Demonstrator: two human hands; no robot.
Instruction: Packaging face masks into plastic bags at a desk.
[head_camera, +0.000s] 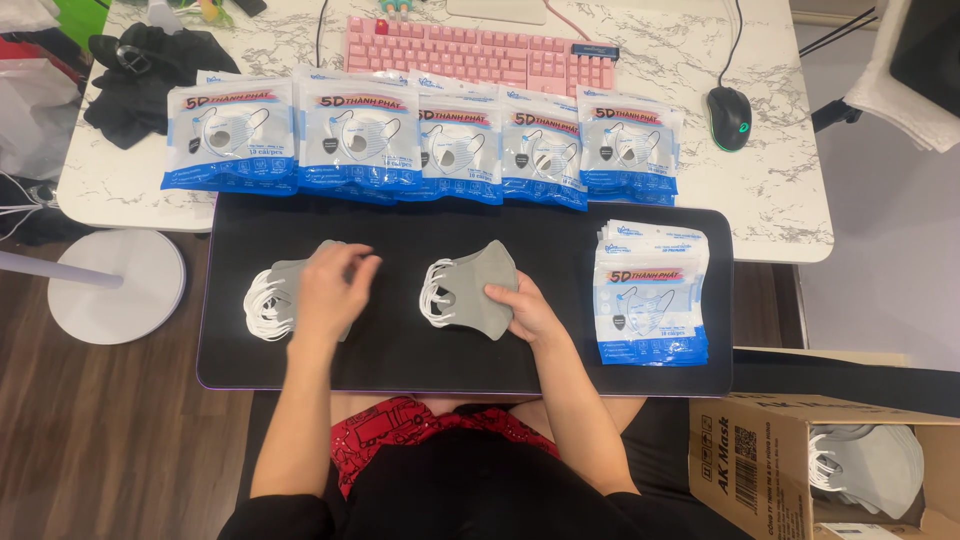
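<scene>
Left hand rests on left stack of grey masks, fingers loosely curled over top, covering most of it; white ear loops stick out at stack's left edge. Right hand grips right stack of grey masks at its lower right corner, thumb on top. Both stacks lie on black mat, well apart; pile of empty mask pouches at right end

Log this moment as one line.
left hand: on left stack of grey face masks | right hand: holding right grey mask stack | surface: black mat
</scene>
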